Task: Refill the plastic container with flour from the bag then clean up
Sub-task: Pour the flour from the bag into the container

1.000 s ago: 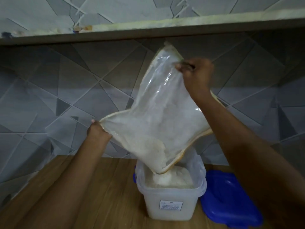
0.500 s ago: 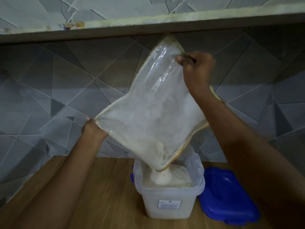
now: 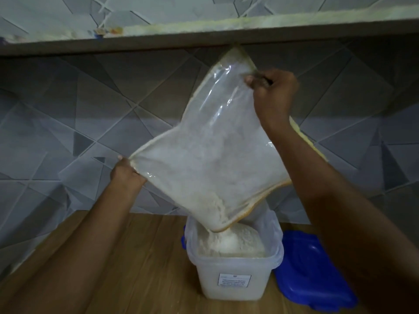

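Over the tub: bag [image 3: 210,159] tipped, low corner spilling flour [image 3: 229,243] into tub [image 3: 233,275].
Left hand [image 3: 125,175]: pinching bag's 9 o'clock corner.
Right hand [image 3: 274,91]: fist pinching top, 1 o'clock.
Handling: limp, slippery film, lightening; hold corners.
Lid [image 3: 315,275]: at tub's 3 o'clock.

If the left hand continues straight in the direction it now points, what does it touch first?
The left hand points up and away, gripping a corner of the bag. Past that corner, the tiled wall probably comes first, though depth is unclear.
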{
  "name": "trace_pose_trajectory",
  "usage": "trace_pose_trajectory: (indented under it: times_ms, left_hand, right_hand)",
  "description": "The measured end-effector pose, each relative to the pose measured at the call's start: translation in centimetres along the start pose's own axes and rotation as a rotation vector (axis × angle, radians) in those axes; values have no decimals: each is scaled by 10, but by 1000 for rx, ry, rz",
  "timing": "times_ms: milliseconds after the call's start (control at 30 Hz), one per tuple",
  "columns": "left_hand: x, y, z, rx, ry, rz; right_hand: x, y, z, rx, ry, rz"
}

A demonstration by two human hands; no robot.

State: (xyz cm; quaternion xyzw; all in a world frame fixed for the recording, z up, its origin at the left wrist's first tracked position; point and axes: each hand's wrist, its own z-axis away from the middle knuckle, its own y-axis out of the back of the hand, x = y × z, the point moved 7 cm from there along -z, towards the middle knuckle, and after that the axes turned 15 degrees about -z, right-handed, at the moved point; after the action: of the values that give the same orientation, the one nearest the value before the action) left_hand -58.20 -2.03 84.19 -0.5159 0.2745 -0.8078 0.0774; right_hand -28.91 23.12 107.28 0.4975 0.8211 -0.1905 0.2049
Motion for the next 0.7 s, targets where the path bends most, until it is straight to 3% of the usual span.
trace_pose_trajectory:
  times_ms: [133, 233, 367, 467, 600, 700]
  left_hand:
    - [-7, -12, 20, -23, -26, -23]
    - [-7, -14, 18, -7, -80, 4]
    - [-2, -6, 10, 32, -72, -23]
    - [1, -12, 18, 3, -120, -55]
    - [5, 1, 17, 40, -130, -102]
    - [10, 1, 6, -3, -125, -109]
  right_hand:
    - [-11, -9, 10, -133, 81, 25]
    - [-4, 11, 0, 63, -5, -6]
    - [-14, 5, 2, -70, 66, 39]
    - [-5, 19, -1, 56, -6, -15]
    - [-18, 11, 7, -56, 102, 5]
    - [-14, 23, 0, 83, 64, -57]
